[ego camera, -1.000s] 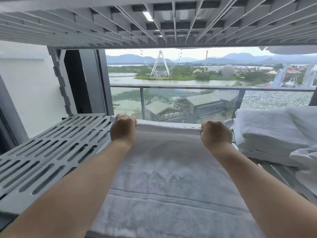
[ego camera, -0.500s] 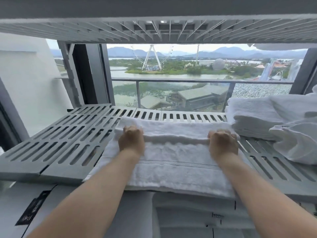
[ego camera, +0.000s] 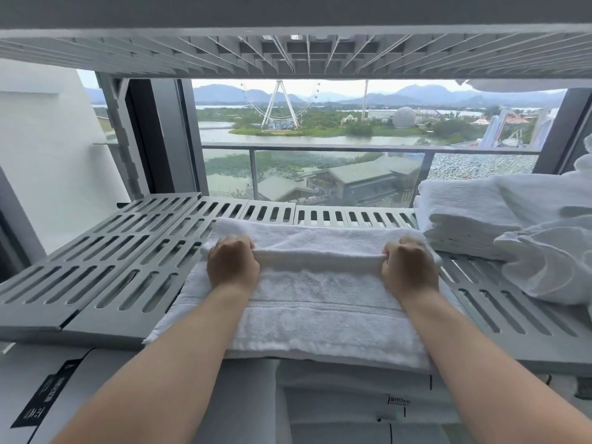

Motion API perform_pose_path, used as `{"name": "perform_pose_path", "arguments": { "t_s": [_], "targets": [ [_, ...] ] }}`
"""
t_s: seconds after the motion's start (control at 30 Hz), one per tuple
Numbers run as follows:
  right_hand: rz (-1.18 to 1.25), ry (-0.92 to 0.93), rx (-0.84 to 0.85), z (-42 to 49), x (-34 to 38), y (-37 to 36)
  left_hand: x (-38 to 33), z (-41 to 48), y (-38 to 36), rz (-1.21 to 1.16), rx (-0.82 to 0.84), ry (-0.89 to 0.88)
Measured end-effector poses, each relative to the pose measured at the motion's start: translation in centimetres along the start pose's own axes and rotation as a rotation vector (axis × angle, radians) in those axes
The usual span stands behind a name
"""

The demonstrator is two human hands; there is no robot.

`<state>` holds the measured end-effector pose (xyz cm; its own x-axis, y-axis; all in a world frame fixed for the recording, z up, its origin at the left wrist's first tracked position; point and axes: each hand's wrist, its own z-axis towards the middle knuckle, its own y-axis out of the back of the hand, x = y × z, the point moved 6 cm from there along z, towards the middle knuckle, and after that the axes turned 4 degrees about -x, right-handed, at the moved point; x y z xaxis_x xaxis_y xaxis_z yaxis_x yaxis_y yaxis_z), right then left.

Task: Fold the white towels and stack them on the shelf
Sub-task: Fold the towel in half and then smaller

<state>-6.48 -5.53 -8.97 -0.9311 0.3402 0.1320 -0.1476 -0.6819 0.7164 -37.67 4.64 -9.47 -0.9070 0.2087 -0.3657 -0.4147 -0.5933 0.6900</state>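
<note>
A white towel (ego camera: 314, 302) lies spread on the grey slatted shelf (ego camera: 105, 270), its near edge hanging slightly over the shelf's front. My left hand (ego camera: 232, 265) and my right hand (ego camera: 407, 265) are both shut on a raised fold of this towel, one at each end. The fold stretches taut between my fists, just above the towel's far part. A stack of folded white towels (ego camera: 461, 216) rests at the right of the shelf.
Loose crumpled white cloth (ego camera: 551, 261) lies at the far right, beside the stack. Another slatted shelf (ego camera: 288, 56) hangs close overhead. White linens with black labels (ego camera: 352, 405) sit below the shelf front. A window and balcony railing stand behind.
The towel has been laid down onto the shelf and my hands have drawn its far edge back toward me into a fold. My view has pulled back and lowered.
</note>
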Motion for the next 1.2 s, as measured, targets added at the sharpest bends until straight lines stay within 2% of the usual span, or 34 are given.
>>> {"name": "perform_pose_path", "arguments": {
  "t_s": [0.07,0.17,0.33,0.43,0.63,0.87,0.93,1.0,1.07,1.13,1.2],
  "targets": [
    [0.026,-0.031,0.058,0.0,-0.6,-0.8,0.0,0.1,0.0,-0.017,-0.010,0.015],
    [0.081,-0.027,0.051,0.1,-0.7,-0.9,0.4,0.2,-0.1,-0.044,-0.011,0.047],
    [0.163,-0.001,0.118,0.1,-0.4,-1.0,1.3,0.2,-0.6,-0.077,0.073,0.136],
    [0.126,-0.015,0.150,0.0,-0.6,-1.3,1.4,0.2,-0.8,-0.080,0.095,0.151],
    [0.084,-0.172,0.287,-0.2,-1.8,-2.2,1.8,0.5,-1.5,0.065,0.143,0.149],
    [0.053,-0.139,0.449,-0.6,-1.3,-2.7,1.1,0.2,-1.8,0.191,0.259,0.087],
    [-0.026,-0.083,0.379,-0.4,-1.0,-1.6,0.4,0.2,-1.2,0.170,0.254,0.018],
    [-0.154,0.012,0.217,-0.2,-0.1,0.4,-0.1,0.1,-0.4,0.089,0.199,-0.037],
    [-0.174,0.060,0.154,-0.8,0.5,1.7,0.0,0.1,0.4,0.011,0.164,-0.013],
    [-0.145,0.061,0.200,-1.8,0.4,1.2,0.5,-0.1,0.6,-0.003,0.196,0.017],
    [-0.065,-0.008,0.314,-2.6,-0.4,0.1,0.7,-0.6,0.7,0.027,0.251,0.017]
  ]
}}
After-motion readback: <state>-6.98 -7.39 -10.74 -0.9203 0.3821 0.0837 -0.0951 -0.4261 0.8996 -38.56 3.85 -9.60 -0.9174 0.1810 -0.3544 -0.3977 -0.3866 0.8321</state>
